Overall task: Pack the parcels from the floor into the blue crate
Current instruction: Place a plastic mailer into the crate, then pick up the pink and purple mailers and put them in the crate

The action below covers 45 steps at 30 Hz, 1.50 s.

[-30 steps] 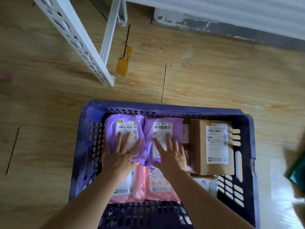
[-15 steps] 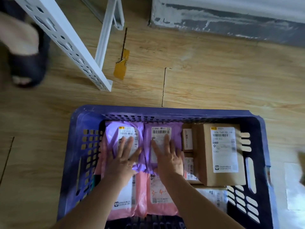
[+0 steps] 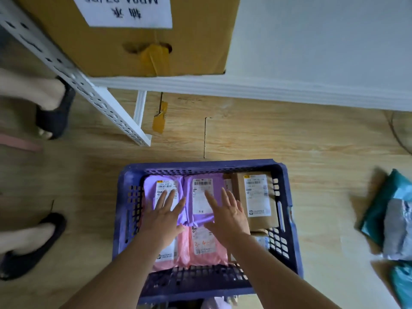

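The blue crate stands on the wooden floor below me. Inside lie two purple mailer bags side by side at the far end, two pink bags nearer me, and a brown cardboard box on the right. My left hand rests flat on the left purple bag, fingers spread. My right hand hovers with fingers apart over the seam between the right purple bag and the box. Neither hand holds anything.
Teal and grey parcels lie on the floor at the right edge. A white perforated shelf leg and a large cardboard box stand beyond the crate. Another person's feet in black slippers are at the left.
The view has tilted up and pulled back, showing the shelf box and the parcels at right. My right hand has shifted right and lifted slightly off the purple bag.
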### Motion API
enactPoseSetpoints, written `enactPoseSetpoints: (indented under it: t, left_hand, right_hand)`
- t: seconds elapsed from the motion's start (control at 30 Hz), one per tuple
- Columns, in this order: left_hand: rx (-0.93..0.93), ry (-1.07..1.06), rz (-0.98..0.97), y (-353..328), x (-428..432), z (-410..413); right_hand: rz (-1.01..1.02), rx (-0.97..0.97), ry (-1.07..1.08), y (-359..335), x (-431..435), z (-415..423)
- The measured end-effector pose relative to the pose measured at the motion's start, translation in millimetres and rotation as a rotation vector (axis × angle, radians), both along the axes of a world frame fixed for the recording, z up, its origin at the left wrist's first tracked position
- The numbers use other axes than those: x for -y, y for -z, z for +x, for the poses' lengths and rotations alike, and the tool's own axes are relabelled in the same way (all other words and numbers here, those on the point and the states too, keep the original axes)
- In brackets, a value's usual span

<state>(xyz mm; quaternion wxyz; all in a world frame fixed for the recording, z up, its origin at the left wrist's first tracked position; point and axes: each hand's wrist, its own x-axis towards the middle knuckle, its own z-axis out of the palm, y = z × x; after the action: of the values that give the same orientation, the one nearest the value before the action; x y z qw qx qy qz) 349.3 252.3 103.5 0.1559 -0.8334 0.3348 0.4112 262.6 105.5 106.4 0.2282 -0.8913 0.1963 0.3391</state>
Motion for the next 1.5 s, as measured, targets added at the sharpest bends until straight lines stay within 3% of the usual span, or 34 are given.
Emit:
enactPoseSetpoints:
  t: [0.4,0.87,1.17,1.5]
  left_hand:
    - [0.118,0.158,-0.344,-225,92,-8]
    - [0.163,0.432,-0.580,-476,130,-81]
    - [0.096,0.601,-0.748,-550,170,-180]
    - [0.010,0.671,-0.830,-572,249,-322]
  right_hand:
    - [-0.154,0.297,0.154,-231,72,-24]
    - [-0.311,0.367,0.358,-491,70,-153]
    - [-0.440,0.449,0.543,-570,71,-263]
    - [-0.485,0.418,0.842,-574,114,-434]
